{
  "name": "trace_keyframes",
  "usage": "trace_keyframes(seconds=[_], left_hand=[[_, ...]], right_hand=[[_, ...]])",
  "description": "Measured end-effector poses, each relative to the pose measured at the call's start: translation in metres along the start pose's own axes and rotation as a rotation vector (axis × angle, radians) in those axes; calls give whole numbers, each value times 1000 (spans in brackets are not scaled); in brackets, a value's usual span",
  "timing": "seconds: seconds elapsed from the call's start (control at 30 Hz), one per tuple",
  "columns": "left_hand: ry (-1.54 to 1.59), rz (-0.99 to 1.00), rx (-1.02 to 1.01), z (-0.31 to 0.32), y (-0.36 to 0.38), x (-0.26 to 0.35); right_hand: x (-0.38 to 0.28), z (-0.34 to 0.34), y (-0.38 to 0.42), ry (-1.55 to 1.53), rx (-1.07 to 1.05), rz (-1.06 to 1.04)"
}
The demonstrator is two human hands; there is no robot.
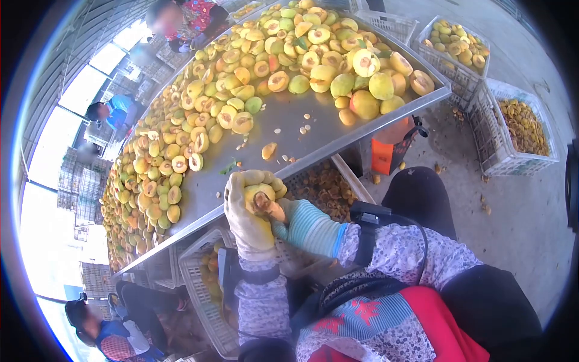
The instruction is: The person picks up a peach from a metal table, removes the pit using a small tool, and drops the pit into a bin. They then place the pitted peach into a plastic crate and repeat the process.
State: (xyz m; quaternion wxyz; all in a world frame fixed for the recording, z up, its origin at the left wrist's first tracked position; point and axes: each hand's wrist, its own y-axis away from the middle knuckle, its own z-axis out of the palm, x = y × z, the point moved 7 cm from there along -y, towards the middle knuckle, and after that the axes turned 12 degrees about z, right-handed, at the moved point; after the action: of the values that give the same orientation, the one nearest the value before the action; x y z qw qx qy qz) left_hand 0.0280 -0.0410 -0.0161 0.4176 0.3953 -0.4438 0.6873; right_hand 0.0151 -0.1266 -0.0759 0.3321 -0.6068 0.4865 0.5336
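In the middle of the head view, my left hand (pixel 250 214), in a pale cream glove, is closed around a halved yellow peach (pixel 256 196) with a brown centre. My right hand (pixel 310 224), in a teal striped glove, is closed and pressed up to the same fruit. A tan-brown tip (pixel 275 210) sticks out from it against the peach's centre; whether it is a bare thumb or a tool handle I cannot make out. Both hands are just off the near edge of a metal table (pixel 283 130) heaped with whole and halved peaches (pixel 241 90).
Below the table edge stands a crate of brown scraps (pixel 325 190), and left of it a white crate (pixel 202 265) with fruit. An orange bucket (pixel 383 155) is under the table's right corner. At right are crates of peaches (pixel 458 45) and brown pieces (pixel 523 127). Other people sit along the left.
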Motion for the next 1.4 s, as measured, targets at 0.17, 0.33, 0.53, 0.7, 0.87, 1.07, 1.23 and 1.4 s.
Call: trace_keyframes(seconds=[0.17, 0.33, 0.53, 0.7, 0.87, 1.07, 1.23, 1.4], left_hand=[[-156, -15, -67, 3, -2, 8], [-203, 27, -83, 8, -1, 12], [25, -96, 98, -6, 1, 0], [-195, -91, 82, -4, 3, 1], [-256, -107, 10, -4, 2, 0], [-223, -210, 0, -7, 5, -6], [-78, -238, -179, -7, 3, -18], [265, -279, -154, 4, 11, -26]], right_hand=[[8, 15, 1, -140, -69, -5], [-4, 10, 9, -310, -223, 71], [0, 11, 6, -133, -212, 127], [11, 22, 3, -247, -230, 103], [10, 17, 4, -242, -207, 125], [20, 25, 7, -154, -271, 131], [15, 28, 17, -332, -325, -138], [23, 26, 30, -315, -661, 318]])
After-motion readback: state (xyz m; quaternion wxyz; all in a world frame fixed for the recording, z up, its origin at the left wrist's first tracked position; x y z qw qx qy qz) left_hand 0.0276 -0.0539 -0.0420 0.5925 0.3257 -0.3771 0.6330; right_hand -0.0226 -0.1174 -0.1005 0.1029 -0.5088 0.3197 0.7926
